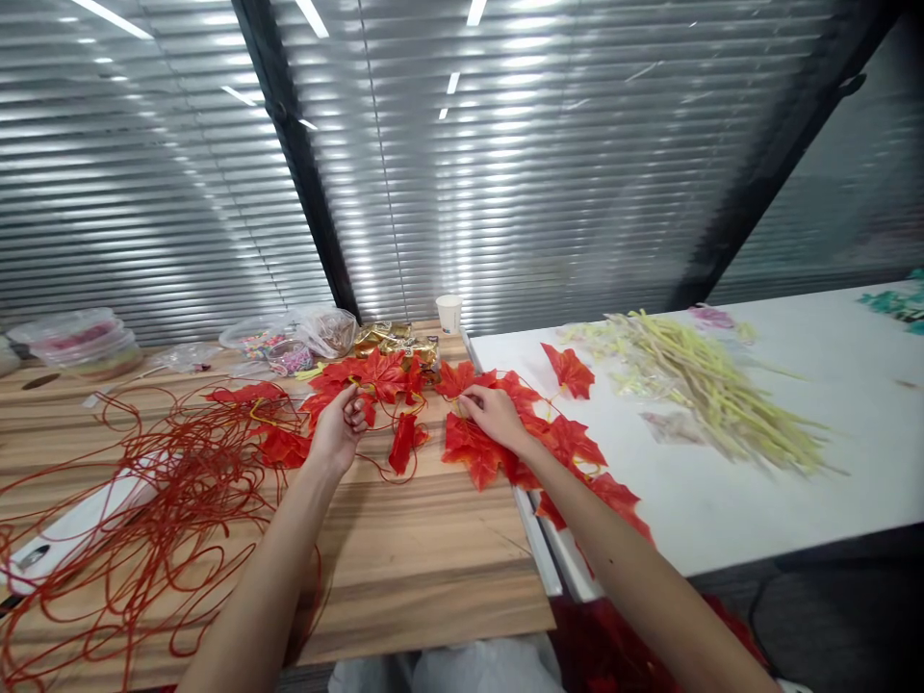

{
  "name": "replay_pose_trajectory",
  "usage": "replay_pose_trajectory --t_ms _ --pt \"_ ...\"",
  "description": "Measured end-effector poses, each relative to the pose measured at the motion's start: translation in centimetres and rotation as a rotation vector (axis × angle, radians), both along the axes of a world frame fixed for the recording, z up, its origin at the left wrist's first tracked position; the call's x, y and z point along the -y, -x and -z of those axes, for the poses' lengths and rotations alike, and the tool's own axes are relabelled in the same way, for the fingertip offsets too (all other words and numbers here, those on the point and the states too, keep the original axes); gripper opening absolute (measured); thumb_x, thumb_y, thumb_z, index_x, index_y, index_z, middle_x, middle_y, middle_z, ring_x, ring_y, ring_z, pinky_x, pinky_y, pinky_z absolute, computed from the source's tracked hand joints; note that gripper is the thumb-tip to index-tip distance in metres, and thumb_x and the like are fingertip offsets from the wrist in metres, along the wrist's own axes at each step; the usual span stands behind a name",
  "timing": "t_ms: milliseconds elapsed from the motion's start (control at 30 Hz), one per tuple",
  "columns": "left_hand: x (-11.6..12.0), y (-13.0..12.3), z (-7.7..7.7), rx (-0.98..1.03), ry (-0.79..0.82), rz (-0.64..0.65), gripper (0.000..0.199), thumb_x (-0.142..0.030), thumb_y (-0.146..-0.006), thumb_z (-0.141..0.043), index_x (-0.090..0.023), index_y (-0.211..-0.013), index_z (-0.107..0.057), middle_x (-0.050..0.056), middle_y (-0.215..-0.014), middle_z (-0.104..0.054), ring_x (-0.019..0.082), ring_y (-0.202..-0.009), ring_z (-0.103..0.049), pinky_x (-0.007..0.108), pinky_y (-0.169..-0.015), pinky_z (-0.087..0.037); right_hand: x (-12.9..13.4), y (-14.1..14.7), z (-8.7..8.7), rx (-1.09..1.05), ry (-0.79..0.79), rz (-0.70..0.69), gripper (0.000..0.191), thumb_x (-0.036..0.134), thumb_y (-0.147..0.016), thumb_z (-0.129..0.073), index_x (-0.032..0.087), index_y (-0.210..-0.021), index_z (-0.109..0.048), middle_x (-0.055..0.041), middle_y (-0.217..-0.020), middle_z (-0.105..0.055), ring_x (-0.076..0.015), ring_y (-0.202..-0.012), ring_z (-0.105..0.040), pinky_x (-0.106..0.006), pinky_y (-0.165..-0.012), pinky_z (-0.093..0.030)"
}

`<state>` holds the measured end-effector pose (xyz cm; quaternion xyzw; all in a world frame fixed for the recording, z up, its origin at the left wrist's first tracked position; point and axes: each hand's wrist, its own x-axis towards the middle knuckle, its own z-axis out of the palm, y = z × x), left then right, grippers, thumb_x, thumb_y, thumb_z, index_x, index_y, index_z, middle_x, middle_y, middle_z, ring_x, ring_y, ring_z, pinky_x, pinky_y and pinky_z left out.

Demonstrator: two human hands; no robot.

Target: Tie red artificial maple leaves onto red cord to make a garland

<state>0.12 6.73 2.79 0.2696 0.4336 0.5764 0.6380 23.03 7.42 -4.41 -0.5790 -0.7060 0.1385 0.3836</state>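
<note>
My left hand [342, 423] is closed, with thumb and fingertips pinched at a thin yellow stem of a red artificial maple leaf garland [382, 375]. To its right, my right hand [497, 416] pinches the same string of leaves near a stem; the fingertips partly hide the exact spot. Between the hands a folded red leaf [404, 445] hangs or lies with a loop of thin red cord around it. More red maple leaves [570, 441] spread under my right wrist and over the white table's edge.
A large tangle of red cord [180, 500] covers the left of the wooden table [433, 577], over a white power strip [93, 520]. Behind are plastic tubs [83, 342], bead bags [289, 351], gold packets [397, 342] and a paper cup [449, 314]. Yellow-green strips [722, 404] lie on the white table [852, 385].
</note>
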Motion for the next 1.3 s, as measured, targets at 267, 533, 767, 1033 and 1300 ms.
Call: replay_pose_trajectory --t_ms 267,533,767,1033,1300 --pt "0.15 -0.63 0.42 -0.086 -0.026 -0.017 0.011 -0.019 -0.073 -0.054 -0.013 -0.065 -0.051 -0.006 -0.045 -0.040 0.002 -0.032 -0.030 0.014 -0.033 -0.024 -0.07 0.04 0.06 0.000 0.006 0.000 0.019 0.029 -0.081 -0.046 0.021 -0.080 -0.064 -0.0027 -0.075 -0.066 -0.0164 -0.070 -0.059 -0.024 -0.061 -0.038" --pt "-0.04 -0.33 0.50 -0.085 -0.039 -0.031 0.012 -0.016 -0.075 -0.051 -0.012 -0.064 -0.051 -0.006 -0.044 -0.039 0.003 -0.032 -0.030 0.014 -0.032 -0.023 -0.15 -0.04 0.06 -0.003 -0.004 -0.005 0.020 0.029 -0.081 -0.045 0.021 -0.079 -0.063 -0.0027 -0.075 -0.067 -0.0167 -0.071 -0.060 -0.024 -0.063 -0.039" --pt "0.13 -0.37 0.13 -0.061 -0.039 -0.062 0.010 -0.016 -0.074 -0.053 -0.012 -0.065 -0.052 -0.006 -0.044 -0.039 0.003 -0.032 -0.029 0.014 -0.031 -0.024 -0.03 -0.05 -0.06 -0.013 0.001 -0.005 0.023 0.033 -0.082 -0.044 0.020 -0.079 -0.063 -0.0022 -0.068 -0.065 -0.0152 -0.062 -0.057 -0.023 -0.056 -0.037" --pt "0.00 -0.11 0.16 -0.044 -0.064 -0.045 0.010 -0.020 -0.076 -0.053 -0.011 -0.071 -0.056 -0.007 -0.045 -0.036 0.002 -0.032 -0.028 0.013 -0.030 -0.022 -0.07 0.03 -0.10 -0.032 -0.005 -0.005 0.031 0.037 -0.085 -0.039 0.018 -0.071 -0.060 -0.0021 -0.063 -0.062 -0.0139 -0.059 -0.055 -0.022 -0.055 -0.035" --pt "-0.09 -0.02 0.20 0.000 -0.057 -0.040 0.012 -0.020 -0.078 -0.053 -0.012 -0.068 -0.053 -0.007 -0.045 -0.036 0.002 -0.032 -0.029 0.013 -0.029 -0.023 0.04 0.02 -0.07 -0.040 -0.030 -0.004 0.034 0.037 -0.086 -0.035 0.018 -0.069 -0.058 -0.0026 -0.067 -0.062 -0.0138 -0.062 -0.055 -0.021 -0.058 -0.035"
